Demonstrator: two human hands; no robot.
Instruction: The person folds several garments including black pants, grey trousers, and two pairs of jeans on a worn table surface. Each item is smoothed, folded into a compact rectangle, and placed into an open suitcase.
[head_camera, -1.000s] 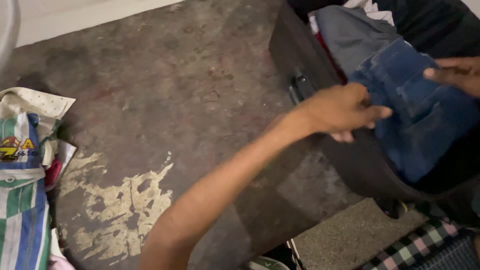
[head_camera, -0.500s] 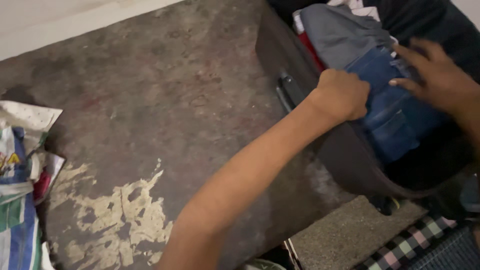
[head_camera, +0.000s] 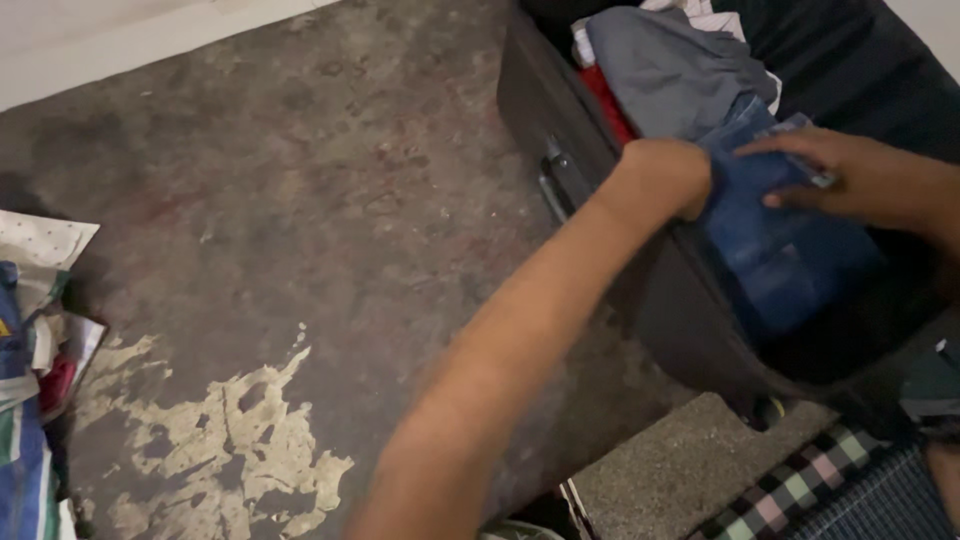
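I see a worn dark floor (head_camera: 300, 200) with pale flaked patches (head_camera: 220, 450), a white wall (head_camera: 120, 40) behind, dim light.

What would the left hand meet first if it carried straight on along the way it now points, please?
The left hand points right, into the dark suitcase, and already presses on the folded blue jeans. Going further, it would likely meet the right hand resting on them, though depth is hard to judge.
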